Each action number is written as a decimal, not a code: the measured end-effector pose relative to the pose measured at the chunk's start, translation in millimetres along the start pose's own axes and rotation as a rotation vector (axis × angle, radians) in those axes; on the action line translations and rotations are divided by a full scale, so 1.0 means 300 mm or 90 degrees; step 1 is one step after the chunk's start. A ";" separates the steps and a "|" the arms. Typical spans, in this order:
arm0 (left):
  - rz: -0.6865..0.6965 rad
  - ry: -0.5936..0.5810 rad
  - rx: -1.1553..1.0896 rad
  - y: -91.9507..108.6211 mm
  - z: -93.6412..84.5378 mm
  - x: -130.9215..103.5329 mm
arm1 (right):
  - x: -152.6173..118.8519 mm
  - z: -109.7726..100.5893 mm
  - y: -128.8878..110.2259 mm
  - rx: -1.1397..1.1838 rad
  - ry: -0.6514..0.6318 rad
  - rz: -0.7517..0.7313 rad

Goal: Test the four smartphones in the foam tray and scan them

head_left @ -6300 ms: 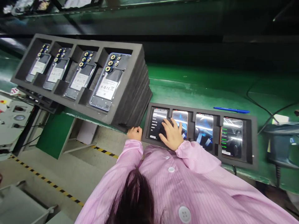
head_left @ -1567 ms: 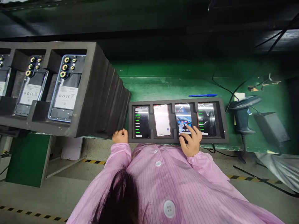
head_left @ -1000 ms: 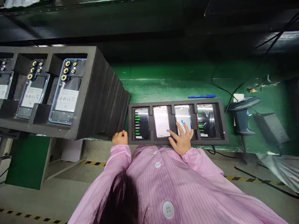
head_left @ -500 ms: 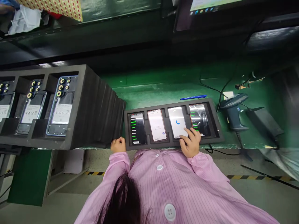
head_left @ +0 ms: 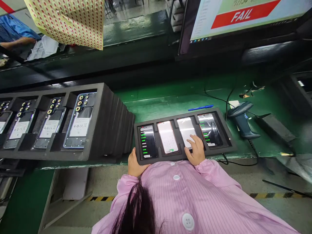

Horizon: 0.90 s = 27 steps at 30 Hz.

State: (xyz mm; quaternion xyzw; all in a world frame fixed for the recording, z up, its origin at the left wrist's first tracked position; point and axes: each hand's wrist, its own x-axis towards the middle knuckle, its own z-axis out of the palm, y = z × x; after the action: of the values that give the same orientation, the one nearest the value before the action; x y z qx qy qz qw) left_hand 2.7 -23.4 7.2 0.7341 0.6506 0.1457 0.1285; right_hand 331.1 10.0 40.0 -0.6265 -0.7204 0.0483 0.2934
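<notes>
A dark foam tray (head_left: 168, 158) holds several smartphones face up at the bench's front edge. My left hand (head_left: 135, 164) grips its near left corner, fingers along the left side and thumb along the front. Beside it, the leftmost phone (head_left: 148, 143) shows green and white text on black. To its right, a second phone (head_left: 168, 137) has a white screen with a green button. Over a third, white-screened phone (head_left: 185, 126), my right hand (head_left: 196, 150) is open, fingers spread at the lower part of the screen. The rightmost phone (head_left: 210, 129) displays a dark screen with green lines.
Stacked foam trays (head_left: 98, 130) on the left carry phones with exposed backs. A blue pen (head_left: 200, 108) lies behind the tray. At right are a barcode scanner (head_left: 241, 118) and cables. The monitor (head_left: 243, 16) reads FAIL. A person's arm (head_left: 20, 42) is at the far left.
My left hand has opened from a loose fist and taken the tray's corner. The third phone's blue call icon is gone, the second's screen has changed. The view tilted up, bringing FAIL into sight.
</notes>
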 end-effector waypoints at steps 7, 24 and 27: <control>0.042 0.026 0.014 -0.022 0.012 0.055 | 0.003 0.004 -0.026 -0.105 -0.069 -0.004; 0.079 0.159 0.019 -0.050 0.070 0.020 | 0.039 0.038 -0.153 -0.120 -0.157 0.044; 0.080 0.164 -0.006 -0.051 0.075 0.016 | 0.048 0.037 -0.164 -0.097 -0.195 0.001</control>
State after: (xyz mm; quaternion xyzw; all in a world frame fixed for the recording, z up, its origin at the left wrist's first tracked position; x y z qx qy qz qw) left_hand -2.3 -16.7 -19.0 0.7480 0.6138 0.2496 0.0381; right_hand 282.1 16.4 57.5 -0.6331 -0.7576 0.0886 0.1320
